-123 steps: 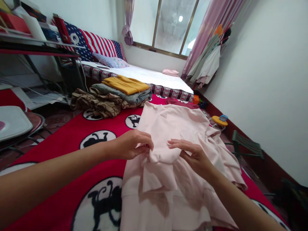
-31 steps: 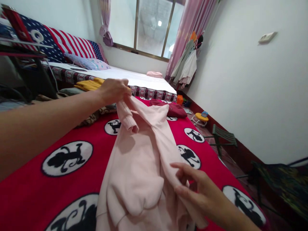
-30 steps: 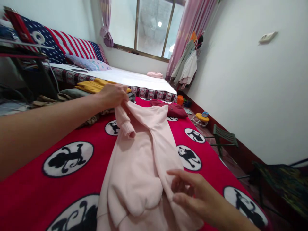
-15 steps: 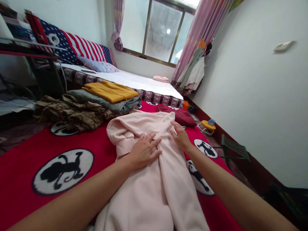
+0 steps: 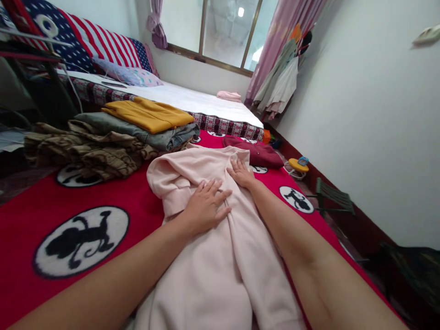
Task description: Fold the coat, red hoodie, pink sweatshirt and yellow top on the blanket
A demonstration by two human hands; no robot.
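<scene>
We see open red blanket (image 5: 103, 197) left of the pink garment (image 5: 213, 275) and a narrower strip on its right. A pile of folded clothes (image 5: 113, 137) and a dark red garment (image 5: 257, 153) lie just beside its far end. Its near end is cut off by the frame. It runs lengthwise away from us. Our left hand (image 5: 205, 207) and right hand (image 5: 240, 172) lie flat on it, fingers spread, gripping nothing.

Two bare, slender forearms, uncovered right down to left hand (image 5: 206, 207) and right hand (image 5: 240, 173)
</scene>
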